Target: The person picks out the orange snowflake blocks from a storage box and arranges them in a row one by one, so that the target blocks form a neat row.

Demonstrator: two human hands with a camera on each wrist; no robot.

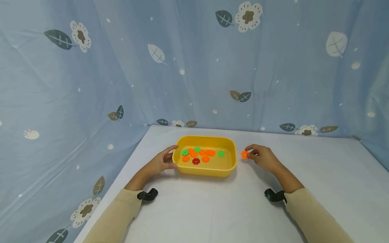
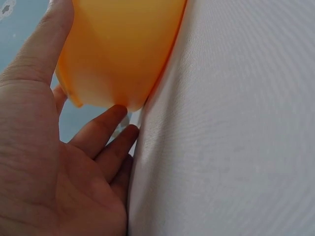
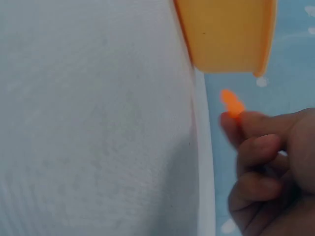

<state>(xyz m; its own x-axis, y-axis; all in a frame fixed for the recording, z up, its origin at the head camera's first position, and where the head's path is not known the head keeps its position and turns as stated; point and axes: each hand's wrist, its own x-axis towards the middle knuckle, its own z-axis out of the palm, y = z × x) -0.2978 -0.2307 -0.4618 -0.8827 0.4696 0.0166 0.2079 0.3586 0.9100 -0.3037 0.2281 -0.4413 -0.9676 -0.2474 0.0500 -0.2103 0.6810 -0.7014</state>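
Just outside the right end of the yellow tray [image 1: 202, 171], an orange disc [image 1: 244, 155] with a notched edge is held apart from the tray wall. Its holder is the right hand [image 1: 263, 158], grasping it between thumb and fingertip, the other fingers curled inward. Inside the tray lie further notched discs, mostly orange, with green discs [image 1: 221, 154] and one red disc [image 1: 196, 161], loosely gathered toward the left. The left hand [image 1: 159, 162] grips the tray's left end, thumb toward the near corner and fingers bent against the wall. By judgement, the work is partway through: many discs lie in the tray, while the held one is not yet set down; whether discs are going in or coming out cannot be told. Beyond stretch the white tabletop [image 1: 194, 216] and a patterned blue curtain [image 1: 194, 77].
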